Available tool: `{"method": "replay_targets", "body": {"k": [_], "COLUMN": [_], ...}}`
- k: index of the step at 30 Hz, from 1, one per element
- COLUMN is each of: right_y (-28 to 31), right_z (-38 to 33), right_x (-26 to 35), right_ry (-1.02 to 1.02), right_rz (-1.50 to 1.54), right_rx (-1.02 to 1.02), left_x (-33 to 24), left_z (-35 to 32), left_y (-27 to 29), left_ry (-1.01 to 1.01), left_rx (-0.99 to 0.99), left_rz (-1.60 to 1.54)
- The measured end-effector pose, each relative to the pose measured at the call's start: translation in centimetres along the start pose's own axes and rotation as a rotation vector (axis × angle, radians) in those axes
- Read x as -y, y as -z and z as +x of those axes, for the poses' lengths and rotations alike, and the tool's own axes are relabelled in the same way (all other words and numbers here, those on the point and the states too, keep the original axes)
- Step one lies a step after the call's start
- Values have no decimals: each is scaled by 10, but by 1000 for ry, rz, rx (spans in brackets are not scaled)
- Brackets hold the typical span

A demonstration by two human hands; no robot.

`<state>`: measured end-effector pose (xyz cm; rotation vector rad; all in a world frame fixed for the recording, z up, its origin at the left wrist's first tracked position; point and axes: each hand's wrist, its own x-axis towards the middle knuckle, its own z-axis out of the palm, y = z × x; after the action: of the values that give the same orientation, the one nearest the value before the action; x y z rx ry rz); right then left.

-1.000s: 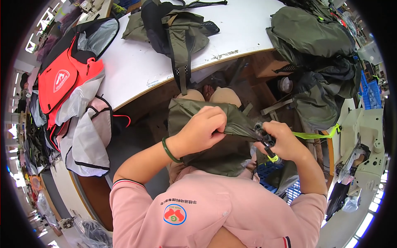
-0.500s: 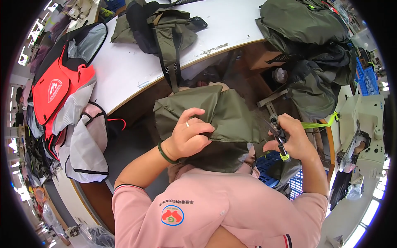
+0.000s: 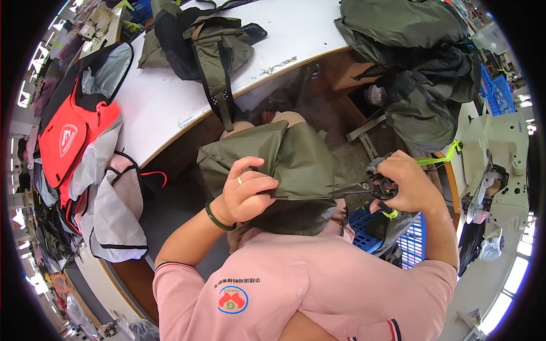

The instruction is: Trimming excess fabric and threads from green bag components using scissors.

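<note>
Hands at work over your lap: your left hand (image 3: 247, 196) pinches a fold of the olive-green fabric bag piece (image 3: 284, 165), fingers curled tight on its lower seam, while your right hand (image 3: 406, 187) is closed around the handles of small thread snips (image 3: 364, 190), the blades pointing left along that same edge. The piece rests on your knees, just below the table's curved front edge.

To do the trimming well, as it appears, keep the seam taut between the two hands so loose threads stand clear of the cloth, and bring only the blade tips to the thread; the fabric lies right against the steel and a nick looks easy. Whether a thread sits between the blades cannot be told from here.

A neon-yellow strap (image 3: 438, 159) trails past your right wrist, with a blue plastic crate (image 3: 387, 236) beneath. To your right stands a pale sewing machine (image 3: 503, 165). On the white table (image 3: 170, 102) lies an olive backpack (image 3: 199, 40) with dark straps; a heap of dark green bags (image 3: 421, 57) crowds its far right, and a red-and-grey backpack (image 3: 74, 142) hangs off the left.
</note>
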<state>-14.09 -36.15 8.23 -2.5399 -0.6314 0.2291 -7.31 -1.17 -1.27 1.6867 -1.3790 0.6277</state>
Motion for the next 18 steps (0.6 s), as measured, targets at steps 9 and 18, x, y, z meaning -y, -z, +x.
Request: {"method": "replay_targets", "body": {"k": [9,18], "right_y": [1,-11], "right_z": [-18,-20], "right_x": [-6,-10], "right_ry": [-69,-64], "right_rz": [-80,-34], "right_rx": [89,46], "left_x": [0,0], "left_z": [-2,-5], "left_y": [-1,-4], "left_ry": [8,9], "left_rx": [3,2], "left_rz": [8,2]}}
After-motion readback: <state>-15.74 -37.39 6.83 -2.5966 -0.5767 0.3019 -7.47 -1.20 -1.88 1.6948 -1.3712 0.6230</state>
